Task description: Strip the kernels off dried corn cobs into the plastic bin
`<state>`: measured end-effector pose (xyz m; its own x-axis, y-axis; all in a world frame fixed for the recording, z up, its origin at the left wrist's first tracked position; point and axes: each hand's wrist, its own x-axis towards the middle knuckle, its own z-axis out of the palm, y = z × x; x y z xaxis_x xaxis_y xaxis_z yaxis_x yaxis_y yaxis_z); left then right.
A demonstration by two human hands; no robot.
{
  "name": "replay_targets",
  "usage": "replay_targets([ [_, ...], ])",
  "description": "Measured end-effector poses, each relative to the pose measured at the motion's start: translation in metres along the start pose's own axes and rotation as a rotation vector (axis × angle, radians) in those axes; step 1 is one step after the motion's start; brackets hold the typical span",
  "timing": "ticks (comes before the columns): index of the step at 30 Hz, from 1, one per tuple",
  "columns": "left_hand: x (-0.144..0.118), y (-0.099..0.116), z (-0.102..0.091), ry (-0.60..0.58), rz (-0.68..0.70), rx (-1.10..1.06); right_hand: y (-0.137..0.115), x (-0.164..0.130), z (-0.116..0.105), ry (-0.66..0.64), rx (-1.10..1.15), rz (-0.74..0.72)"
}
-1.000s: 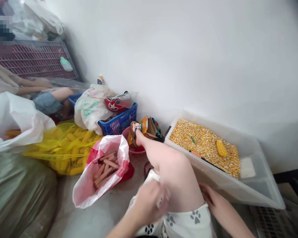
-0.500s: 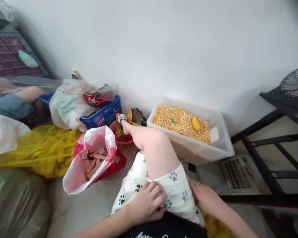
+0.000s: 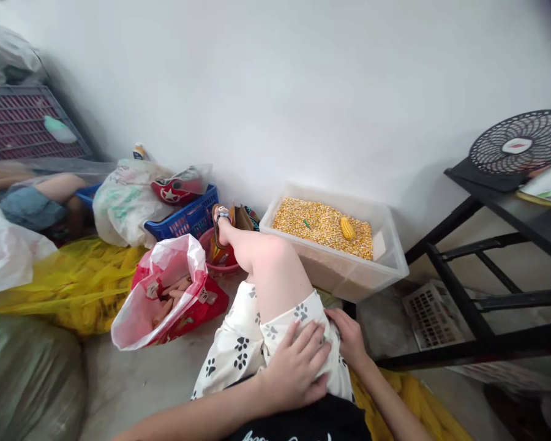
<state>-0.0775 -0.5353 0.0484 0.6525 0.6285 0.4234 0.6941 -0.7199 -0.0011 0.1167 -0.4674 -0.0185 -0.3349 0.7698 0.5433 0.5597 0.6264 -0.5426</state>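
Note:
My left hand [image 3: 297, 367] lies flat on the thigh of my white shorts [image 3: 239, 343] printed with paw marks, its fingers stretched out and slightly apart. Against the outer side of the same thigh rests my right hand [image 3: 349, 339], fingers extended, their tips partly hidden by the cloth. Neither holds anything. Beyond my raised knee stands a translucent plastic bin [image 3: 344, 283] filled with loose corn kernels [image 3: 310, 217]. One yellow corn cob [image 3: 348, 228] lies on top of them. To the left, a red and white plastic bag [image 3: 140, 327] gapes around several stripped cobs [image 3: 165, 306].
At the left, a yellow mesh sack [image 3: 92, 275] holds corn, beside a blue basket [image 3: 188, 220] and a green sack [image 3: 27, 373]. Another person's leg [image 3: 59, 187] shows there. A black stand [image 3: 477, 257] with a fan [image 3: 517, 147] stands right. Behind is a white wall [image 3: 275, 92].
The view has shifted right, showing more of the fan and stand. My left hand has slid forward on the thigh, its fingers straighter; my right hand stays against the thigh's side.

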Motion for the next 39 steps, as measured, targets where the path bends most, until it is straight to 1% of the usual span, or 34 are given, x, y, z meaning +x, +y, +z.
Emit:
replay_targets([
  [2,0.011,0.007,0.006,0.001,-0.082,0.026,-0.009,0.020,0.003,0.071,0.082,0.107],
  [4,0.024,0.009,0.010,0.010,-0.154,0.035,-0.020,0.046,0.005,0.141,0.140,0.217],
  [7,0.044,0.000,0.007,0.086,-0.297,0.046,-0.033,0.091,0.009,0.211,0.198,0.286],
  [8,0.050,-0.006,0.004,0.110,-0.331,0.053,-0.036,0.106,0.009,0.213,0.212,0.293],
  [10,0.058,-0.018,-0.003,0.139,-0.371,0.056,-0.040,0.129,0.010,0.161,0.218,0.278],
  [12,0.063,-0.028,-0.008,0.177,-0.403,0.060,-0.043,0.143,0.009,0.120,0.196,0.251],
  [15,0.066,-0.032,-0.011,0.199,-0.420,0.071,-0.047,0.148,0.007,0.121,0.177,0.207],
  [17,0.066,-0.030,-0.012,0.216,-0.413,0.065,-0.053,0.147,0.006,0.164,0.182,0.179],
  [19,0.063,-0.027,-0.014,0.264,-0.405,0.054,-0.062,0.145,0.002,0.225,0.178,0.142],
  [22,0.056,-0.025,-0.024,0.362,-0.408,0.064,-0.075,0.144,-0.008,0.277,0.146,0.063],
  [24,0.053,-0.024,-0.034,0.397,-0.460,0.080,-0.081,0.145,-0.015,0.303,0.122,0.019],
  [25,0.052,-0.024,-0.039,0.388,-0.500,0.080,-0.082,0.145,-0.017,0.316,0.113,0.002],
  [27,0.054,-0.023,-0.047,0.294,-0.552,0.069,-0.083,0.148,-0.022,0.345,0.103,-0.015],
  [29,0.060,-0.025,-0.052,0.196,-0.551,0.038,-0.082,0.155,-0.026,0.373,0.098,-0.009],
  [30,0.064,-0.029,-0.054,0.174,-0.541,-0.001,-0.082,0.162,-0.029,0.369,0.097,-0.006],
  [32,0.071,-0.044,-0.057,0.191,-0.529,-0.153,-0.082,0.182,-0.033,0.305,0.092,-0.013],
  [34,0.075,-0.067,-0.061,0.275,-0.557,-0.398,-0.083,0.210,-0.033,0.160,0.079,-0.042],
  [36,0.076,-0.095,-0.067,0.340,-0.664,-0.681,-0.083,0.242,-0.024,-0.018,0.077,-0.074],
  [38,0.073,-0.123,-0.073,0.359,-0.806,-0.933,-0.080,0.274,-0.005,-0.128,0.045,-0.095],
  [39,0.071,-0.137,-0.075,0.380,-0.878,-1.003,-0.077,0.289,0.007,-0.179,0.032,-0.090],
])
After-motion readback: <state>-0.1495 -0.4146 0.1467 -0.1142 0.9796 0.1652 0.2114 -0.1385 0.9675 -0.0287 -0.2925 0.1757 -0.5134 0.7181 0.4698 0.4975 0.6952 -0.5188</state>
